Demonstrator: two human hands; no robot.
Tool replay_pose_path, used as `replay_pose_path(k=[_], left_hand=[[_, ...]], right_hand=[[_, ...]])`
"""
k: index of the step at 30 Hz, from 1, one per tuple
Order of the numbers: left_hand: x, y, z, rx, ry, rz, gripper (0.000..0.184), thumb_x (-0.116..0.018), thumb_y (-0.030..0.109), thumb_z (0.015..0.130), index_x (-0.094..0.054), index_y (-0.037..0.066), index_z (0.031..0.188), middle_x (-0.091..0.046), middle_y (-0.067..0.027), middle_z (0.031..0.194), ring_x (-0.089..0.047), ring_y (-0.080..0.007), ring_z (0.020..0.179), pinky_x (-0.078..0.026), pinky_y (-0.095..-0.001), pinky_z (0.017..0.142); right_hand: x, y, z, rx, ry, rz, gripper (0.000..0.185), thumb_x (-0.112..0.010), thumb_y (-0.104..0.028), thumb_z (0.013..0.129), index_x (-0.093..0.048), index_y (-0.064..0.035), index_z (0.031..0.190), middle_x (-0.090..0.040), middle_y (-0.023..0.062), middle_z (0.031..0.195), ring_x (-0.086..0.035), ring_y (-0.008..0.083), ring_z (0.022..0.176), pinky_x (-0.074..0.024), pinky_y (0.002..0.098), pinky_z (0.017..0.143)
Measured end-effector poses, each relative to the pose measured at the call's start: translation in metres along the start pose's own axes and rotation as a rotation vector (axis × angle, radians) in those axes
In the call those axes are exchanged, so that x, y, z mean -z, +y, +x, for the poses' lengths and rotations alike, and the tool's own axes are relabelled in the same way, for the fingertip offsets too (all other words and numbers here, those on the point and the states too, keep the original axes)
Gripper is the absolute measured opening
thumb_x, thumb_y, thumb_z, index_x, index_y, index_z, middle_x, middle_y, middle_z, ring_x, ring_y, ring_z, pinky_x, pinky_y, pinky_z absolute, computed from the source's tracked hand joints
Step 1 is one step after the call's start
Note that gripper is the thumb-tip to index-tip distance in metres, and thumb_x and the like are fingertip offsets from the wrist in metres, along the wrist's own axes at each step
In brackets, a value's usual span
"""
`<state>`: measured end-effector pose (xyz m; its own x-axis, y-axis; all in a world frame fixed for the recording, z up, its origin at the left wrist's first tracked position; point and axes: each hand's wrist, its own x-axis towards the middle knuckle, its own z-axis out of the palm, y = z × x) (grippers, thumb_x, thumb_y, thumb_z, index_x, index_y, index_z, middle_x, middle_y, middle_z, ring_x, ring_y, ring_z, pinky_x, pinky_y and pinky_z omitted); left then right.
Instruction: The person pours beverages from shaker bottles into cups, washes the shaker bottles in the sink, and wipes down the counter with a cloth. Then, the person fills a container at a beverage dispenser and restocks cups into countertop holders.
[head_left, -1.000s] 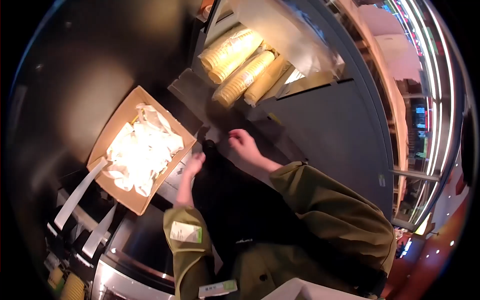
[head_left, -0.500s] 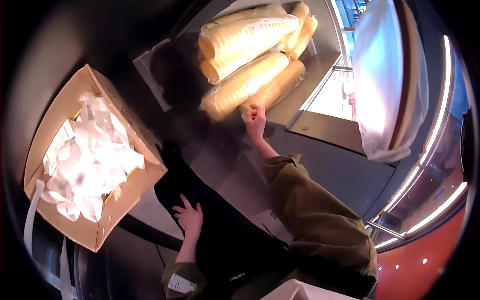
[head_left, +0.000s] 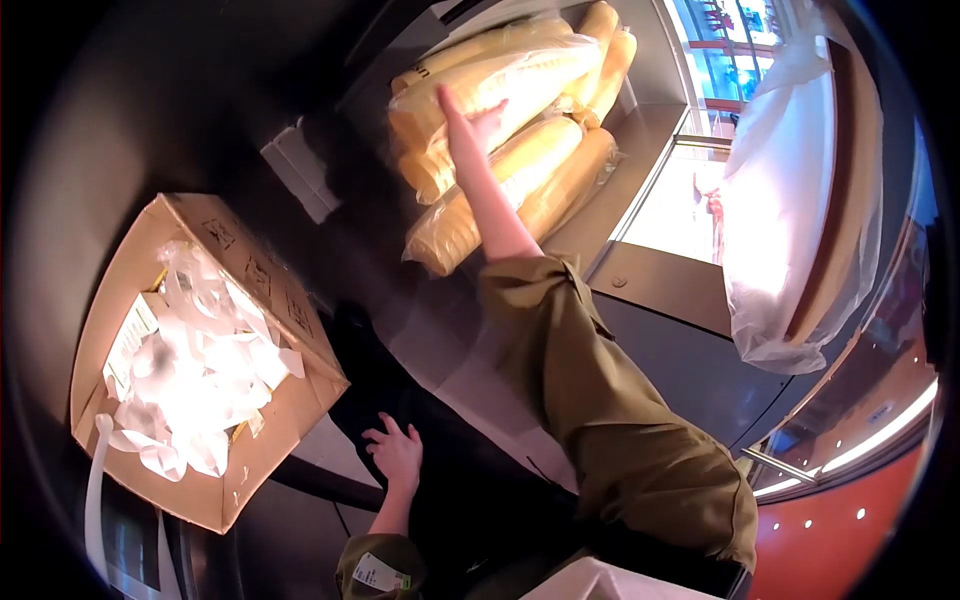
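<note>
My right hand (head_left: 470,118) lies over the upper plastic-wrapped stack of pale yellow cups or tubs (head_left: 540,72), thumb and fingers apart, touching the wrap. Part of that stack is hidden beneath the hand. Below it, a second wrapped stack (head_left: 500,195) lies beside a third (head_left: 568,185). Well away from these, my left hand (head_left: 398,455) hangs in front of dark clothing, fingers spread and slightly curled, with nothing in it.
A cardboard box (head_left: 225,500) holding tangled white strips (head_left: 190,370) is on the left. To the right of the stacks, a large brown-edged item in clear plastic (head_left: 780,210) stands by a grey counter (head_left: 660,335). Further wrapped stacks (head_left: 612,75) lie behind.
My right hand has moved up and left from the lower stacks' near end onto the upper stack. The view has shifted slightly. My left hand stays low with its fingers spread.
</note>
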<state>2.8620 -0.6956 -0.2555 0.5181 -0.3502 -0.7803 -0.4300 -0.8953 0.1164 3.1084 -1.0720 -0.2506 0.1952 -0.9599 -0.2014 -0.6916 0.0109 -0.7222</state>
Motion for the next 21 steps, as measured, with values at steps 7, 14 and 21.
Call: replay_pose_path(k=[7, 14, 21], left_hand=[[-0.002, -0.009, 0.003, 0.009, -0.026, -0.057, 0.060, -0.047, 0.046, 0.078, -0.036, 0.009, 0.125, -0.045, -0.0334, 0.107, -0.058, -0.0368, 0.070, -0.051, -0.0358, 0.056], [0.006, -0.015, 0.008, -0.009, -0.062, -0.111, 0.061, -0.047, 0.046, 0.078, -0.036, 0.009, 0.124, -0.044, -0.0339, 0.106, -0.057, -0.0376, 0.071, -0.049, -0.0369, 0.059], [-0.001, -0.022, 0.007, -0.057, -0.024, -0.080, 0.061, -0.048, 0.046, 0.077, -0.038, 0.009, 0.124, -0.045, -0.0337, 0.104, -0.058, -0.0380, 0.069, -0.050, -0.0371, 0.059]], right_hand=[[-0.002, -0.009, 0.020, -0.269, -0.032, -0.011, 0.110, -0.069, -0.024, 0.061, 0.011, -0.0054, 0.135, -0.032, 0.0298, 0.127, -0.037, 0.0360, 0.116, -0.0331, 0.0368, 0.096], [0.087, 0.117, 0.068, 0.152, 0.461, -0.026, 0.012, -0.052, -0.010, 0.073, -0.061, -0.0022, 0.070, -0.060, 0.0095, 0.068, -0.054, 0.0197, 0.061, -0.0440, 0.0320, 0.056], [0.207, 0.051, 0.020, 0.184, 0.659, 0.021, 0.016, -0.048, -0.009, 0.085, -0.058, 0.0035, 0.083, -0.059, 0.0072, 0.070, -0.052, 0.0125, 0.063, -0.0443, 0.0266, 0.061]])
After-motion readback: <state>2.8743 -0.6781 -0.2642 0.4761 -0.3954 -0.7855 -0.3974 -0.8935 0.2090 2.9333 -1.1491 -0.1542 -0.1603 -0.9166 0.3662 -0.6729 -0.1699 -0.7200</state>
